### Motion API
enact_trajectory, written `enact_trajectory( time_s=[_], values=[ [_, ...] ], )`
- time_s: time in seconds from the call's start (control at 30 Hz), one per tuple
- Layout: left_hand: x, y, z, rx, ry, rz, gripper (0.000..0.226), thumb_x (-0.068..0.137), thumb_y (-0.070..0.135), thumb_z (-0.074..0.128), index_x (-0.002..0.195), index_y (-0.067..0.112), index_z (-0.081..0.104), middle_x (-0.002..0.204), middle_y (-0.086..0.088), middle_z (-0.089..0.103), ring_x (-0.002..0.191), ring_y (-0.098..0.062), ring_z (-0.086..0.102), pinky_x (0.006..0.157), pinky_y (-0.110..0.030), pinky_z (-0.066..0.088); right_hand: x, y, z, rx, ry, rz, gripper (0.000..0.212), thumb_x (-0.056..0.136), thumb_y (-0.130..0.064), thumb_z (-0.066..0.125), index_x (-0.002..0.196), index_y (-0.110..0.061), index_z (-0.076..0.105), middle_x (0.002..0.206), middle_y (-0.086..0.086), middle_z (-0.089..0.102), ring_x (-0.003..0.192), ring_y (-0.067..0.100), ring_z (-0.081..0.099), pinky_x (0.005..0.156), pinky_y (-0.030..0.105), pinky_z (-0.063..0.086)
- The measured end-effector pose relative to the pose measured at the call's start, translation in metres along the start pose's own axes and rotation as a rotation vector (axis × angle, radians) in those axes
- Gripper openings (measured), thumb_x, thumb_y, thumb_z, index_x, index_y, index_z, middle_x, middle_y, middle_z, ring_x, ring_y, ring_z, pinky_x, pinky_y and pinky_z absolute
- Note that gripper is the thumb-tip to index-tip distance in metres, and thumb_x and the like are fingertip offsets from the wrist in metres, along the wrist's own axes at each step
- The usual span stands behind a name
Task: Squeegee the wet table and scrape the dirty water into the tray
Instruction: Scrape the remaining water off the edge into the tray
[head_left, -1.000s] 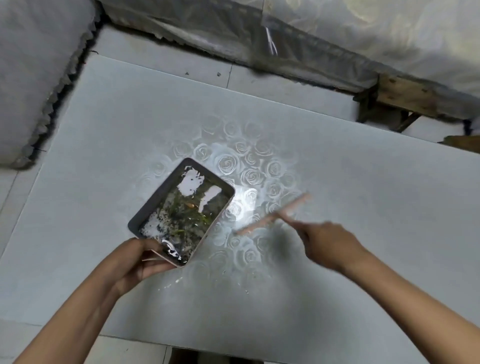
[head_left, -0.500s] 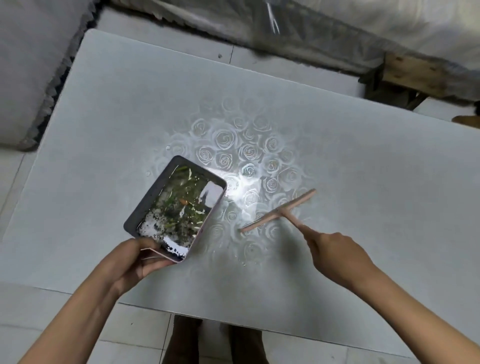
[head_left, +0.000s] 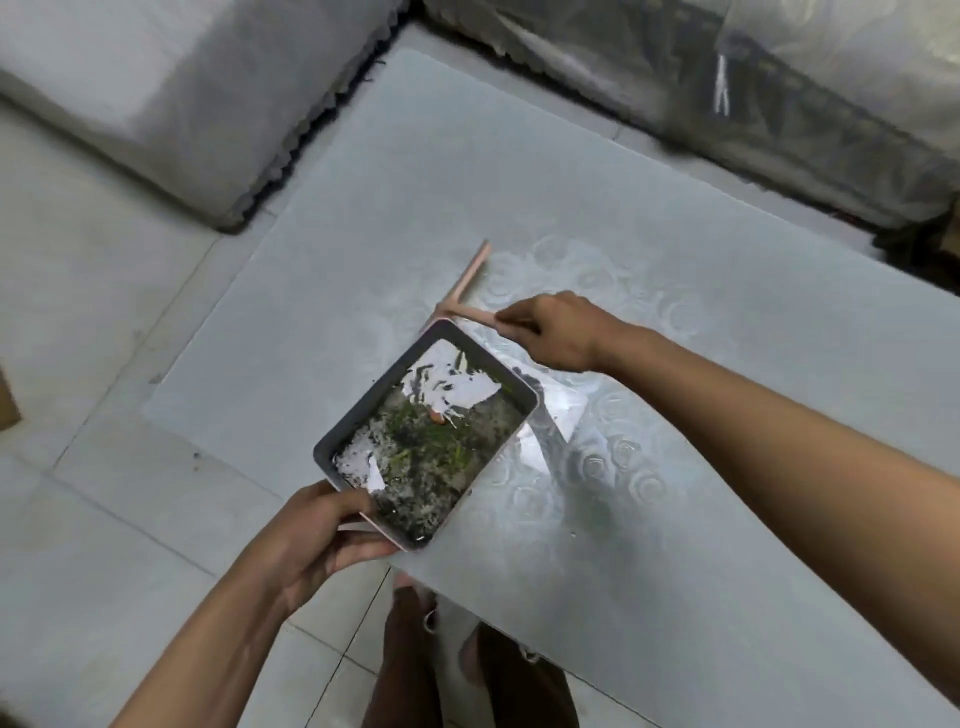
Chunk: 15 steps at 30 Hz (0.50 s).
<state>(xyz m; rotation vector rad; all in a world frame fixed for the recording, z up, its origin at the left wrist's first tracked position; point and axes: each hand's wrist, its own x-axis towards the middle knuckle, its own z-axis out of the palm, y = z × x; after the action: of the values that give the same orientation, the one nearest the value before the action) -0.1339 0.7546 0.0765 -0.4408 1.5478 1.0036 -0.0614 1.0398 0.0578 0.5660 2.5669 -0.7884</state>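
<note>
The squeegee (head_left: 470, 275) rests on the wet table (head_left: 675, 519) just beyond the tray (head_left: 363, 402), its blade running along the tray's far end. The right hand (head_left: 556, 332) pinches its handle, and the left hand (head_left: 311, 535) grips the tray's near corner.

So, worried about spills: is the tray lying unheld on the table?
No, the left hand grips the tray at its near corner, while the right hand holds the squeegee.

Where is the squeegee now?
Head view, centre: the pink squeegee sits just beyond the far corner of the tray, handle pinched by the right hand.
</note>
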Motion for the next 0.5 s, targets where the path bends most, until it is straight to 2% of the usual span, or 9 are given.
enact_trajectory(
  time_s=[0.13,0.23,0.37,0.5],
  values=[
    [-0.008,-0.023,-0.027,-0.03,-0.015,0.007,0.027,0.084,-0.012,0.047,0.107,-0.006,0.058,0.086,-0.021,0.073,0.069,-0.041,0.07,0.051,-0.031,0.057,0.038,-0.05,0.009,-0.041,-0.037,-0.115,0.033,0.101,-0.033,0.04,0.126,-0.026,0.059,0.109,0.008,0.066,0.088,0.026,0.052,0.073,0.033,0.04],
    [-0.006,-0.044,-0.047,-0.036,-0.02,-0.027,0.03,0.084,-0.01,0.049,0.113,-0.003,0.055,0.092,-0.022,0.072,0.077,-0.044,0.07,0.056,-0.035,0.059,0.052,-0.083,0.021,-0.039,-0.082,-0.16,0.033,0.101,-0.032,0.04,0.127,-0.025,0.058,0.107,0.006,0.065,0.09,0.026,0.055,0.072,0.031,0.04],
    [0.001,-0.065,-0.076,-0.054,-0.023,-0.078,0.034,0.083,-0.011,0.052,0.115,0.0,0.053,0.092,-0.023,0.072,0.077,-0.044,0.069,0.057,-0.038,0.059,0.041,-0.092,0.039,-0.121,-0.177,-0.079,0.034,0.098,-0.033,0.044,0.13,-0.032,0.057,0.115,0.006,0.065,0.096,0.026,0.059,0.082,0.035,0.049],
    [-0.005,-0.083,-0.101,-0.058,-0.012,-0.108,0.04,0.081,-0.012,0.054,0.117,0.006,0.054,0.091,-0.022,0.072,0.072,-0.042,0.07,0.054,-0.036,0.058,-0.012,-0.079,0.053,-0.258,-0.194,0.028,0.036,0.097,-0.031,0.042,0.13,-0.037,0.053,0.089,0.007,0.063,0.079,0.028,0.059,0.069,0.034,0.049]
  ],
)
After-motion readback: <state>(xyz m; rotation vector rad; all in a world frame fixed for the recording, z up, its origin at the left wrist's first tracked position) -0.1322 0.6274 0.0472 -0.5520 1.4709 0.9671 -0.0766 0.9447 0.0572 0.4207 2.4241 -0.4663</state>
